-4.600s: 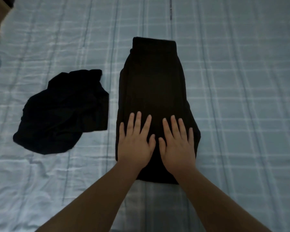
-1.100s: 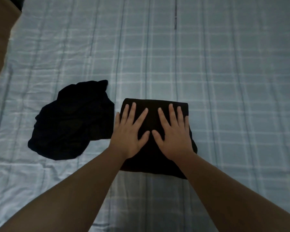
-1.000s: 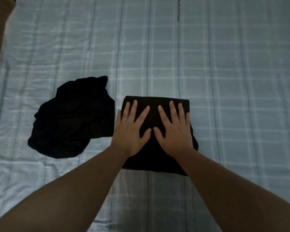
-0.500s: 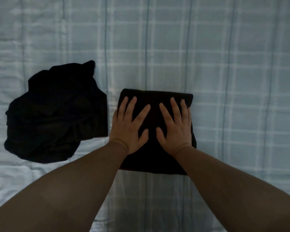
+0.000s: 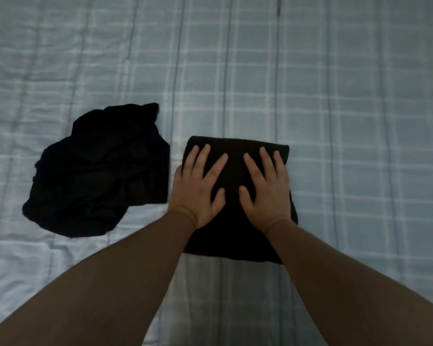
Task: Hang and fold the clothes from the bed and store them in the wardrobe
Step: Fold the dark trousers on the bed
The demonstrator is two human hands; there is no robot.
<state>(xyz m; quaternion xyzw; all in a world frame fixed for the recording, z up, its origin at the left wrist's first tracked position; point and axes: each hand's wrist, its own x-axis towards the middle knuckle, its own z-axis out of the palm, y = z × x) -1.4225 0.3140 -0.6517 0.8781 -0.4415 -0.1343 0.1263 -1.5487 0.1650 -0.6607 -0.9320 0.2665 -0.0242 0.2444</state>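
Two hands press flat on a folded black garment [image 5: 235, 166] lying on a bed [image 5: 335, 96] covered in pale blue plaid, the left hand [image 5: 198, 191] and right hand [image 5: 266, 188] side by side, fingers spread and gripping nothing. Just beside the bundle, to its left, a second dark garment [image 5: 98, 176] sits crumpled and unfolded. Soft and light, the folded cloth looks likely to slump or open if lifted by one edge; sliding both palms under its opposite sides would probably keep the fold intact on the way to the wardrobe, which is out of view.
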